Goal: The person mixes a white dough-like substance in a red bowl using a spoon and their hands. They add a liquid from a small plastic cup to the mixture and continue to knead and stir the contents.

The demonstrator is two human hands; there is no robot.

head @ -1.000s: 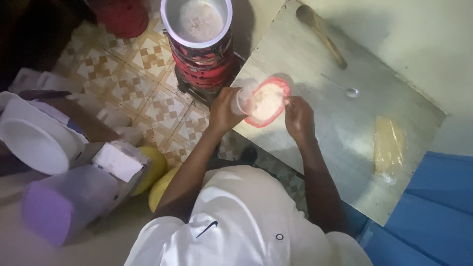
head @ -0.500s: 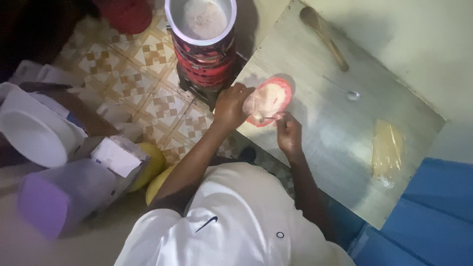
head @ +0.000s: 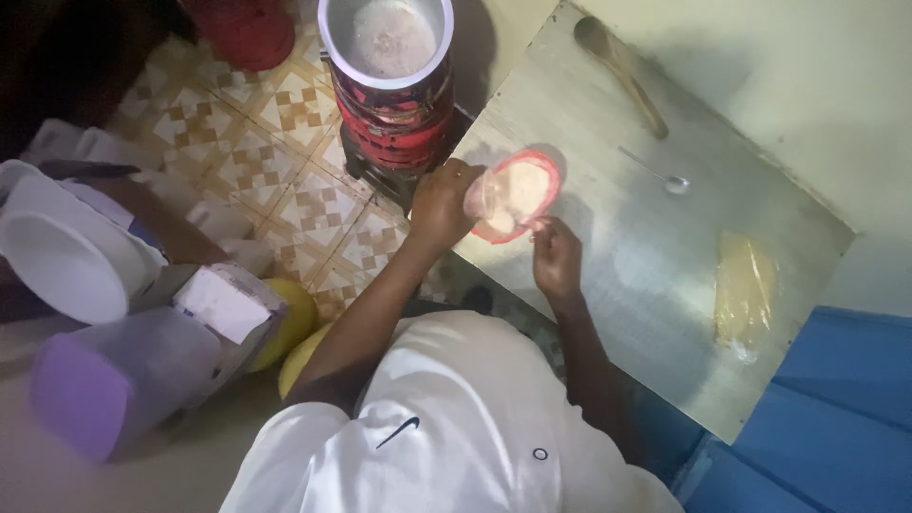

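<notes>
Desk (head: 655,275): grey sheet-metal top, set slantwise over the patterned tiled floor (head: 275,152); serves as the work surface before the person.

Stove (head: 394,119): red, standing on the floor just beside the desk's edge, within arm's reach; bears a metal pot (head: 388,40) holding a pale mixture.

Clear bag (head: 513,195): red-rimmed at the mouth, holding pale flour-like powder; raised over the desk's near corner, mouth tilted up so the contents stay in.

Left hand (head: 439,204): grip clenched on the bag's side, bearing its weight.

Right hand (head: 556,255): fingertips pinching the bag's lower rim, apparently to steady the mouth.

Wooden spoon (head: 622,71): lying at the far desk edge, well apart from the hands.

Yellowish packet (head: 746,285): flat on the desk, right side.

Metal spoon (head: 660,176): small, lying mid-desk, near the bag.
</notes>
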